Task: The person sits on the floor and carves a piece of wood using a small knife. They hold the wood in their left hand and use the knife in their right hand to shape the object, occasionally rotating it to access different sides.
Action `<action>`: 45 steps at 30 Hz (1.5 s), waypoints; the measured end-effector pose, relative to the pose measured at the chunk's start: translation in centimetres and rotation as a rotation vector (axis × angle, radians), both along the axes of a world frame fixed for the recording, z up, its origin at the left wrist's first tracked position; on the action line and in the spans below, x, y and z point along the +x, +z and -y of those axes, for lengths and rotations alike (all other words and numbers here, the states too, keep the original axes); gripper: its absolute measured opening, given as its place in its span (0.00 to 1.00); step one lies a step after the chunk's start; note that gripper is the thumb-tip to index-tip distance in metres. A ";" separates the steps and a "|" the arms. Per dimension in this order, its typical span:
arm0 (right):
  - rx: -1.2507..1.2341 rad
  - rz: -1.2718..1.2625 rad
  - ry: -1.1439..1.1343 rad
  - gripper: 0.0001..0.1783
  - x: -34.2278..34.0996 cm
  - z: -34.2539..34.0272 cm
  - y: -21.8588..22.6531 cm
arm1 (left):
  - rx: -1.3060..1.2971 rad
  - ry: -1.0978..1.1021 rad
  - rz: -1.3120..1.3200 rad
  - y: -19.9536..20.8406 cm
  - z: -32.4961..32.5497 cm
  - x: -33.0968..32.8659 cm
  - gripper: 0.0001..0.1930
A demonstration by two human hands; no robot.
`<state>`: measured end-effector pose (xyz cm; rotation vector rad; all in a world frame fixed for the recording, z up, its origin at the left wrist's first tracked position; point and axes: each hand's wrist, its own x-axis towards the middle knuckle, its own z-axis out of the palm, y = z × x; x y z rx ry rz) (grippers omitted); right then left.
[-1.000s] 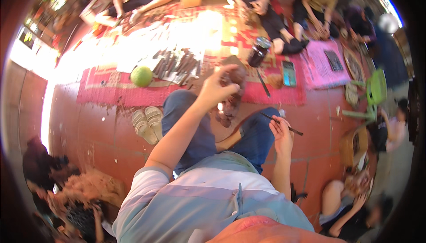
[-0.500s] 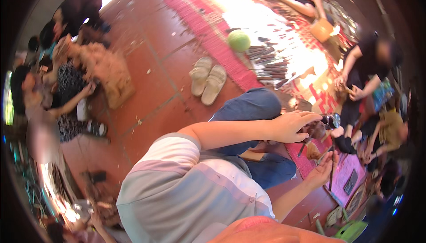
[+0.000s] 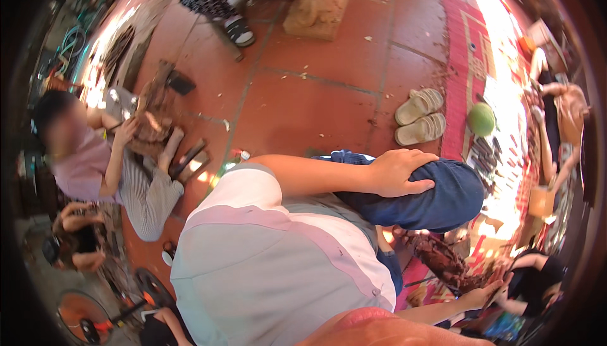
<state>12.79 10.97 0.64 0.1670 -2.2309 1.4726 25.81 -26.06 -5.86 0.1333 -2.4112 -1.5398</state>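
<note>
My left hand [image 3: 401,172] lies flat over the knee of my dark blue trousers [image 3: 446,197], its fingers stretched out and nothing in them. Lower right, my right hand [image 3: 485,294] is held palm up with its fingers extended and apart. Just beyond my knee is a dark reddish-brown carved piece of wood [image 3: 439,259]; its far end comes close to my right hand, and I cannot tell whether they touch. Small pieces lie on the pink mat [image 3: 430,286] near it, too blurred to name.
Beige sandals [image 3: 420,115] stand on the red tile floor beside a red woven mat [image 3: 460,49]. On that mat are a green ball-shaped thing [image 3: 481,119] and rows of dark-handled tools [image 3: 485,156]. Co-workers sit left and right; a wood block [image 3: 316,20] and a fan [image 3: 85,317] stand around.
My view has swung to the left. My left hand has moved from the dark wood and a shiny round thing beside it onto my knee. My right hand stays open.
</note>
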 end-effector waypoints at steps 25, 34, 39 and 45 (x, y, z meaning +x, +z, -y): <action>0.277 0.267 -0.060 0.23 0.2 -2.4 -0.8 | 0.262 0.062 0.718 -27.6 12.5 14.4 0.36; 0.086 0.147 0.005 0.20 1.3 -2.9 -3.9 | 0.065 0.277 1.189 -30.9 14.9 19.5 0.37; 0.029 0.129 -0.021 0.20 1.6 -1.7 -3.6 | 0.049 0.270 1.194 -29.8 15.5 16.7 0.37; 0.040 0.139 -0.100 0.20 1.3 -1.3 -3.8 | 0.039 0.263 1.215 -29.8 16.2 14.7 0.37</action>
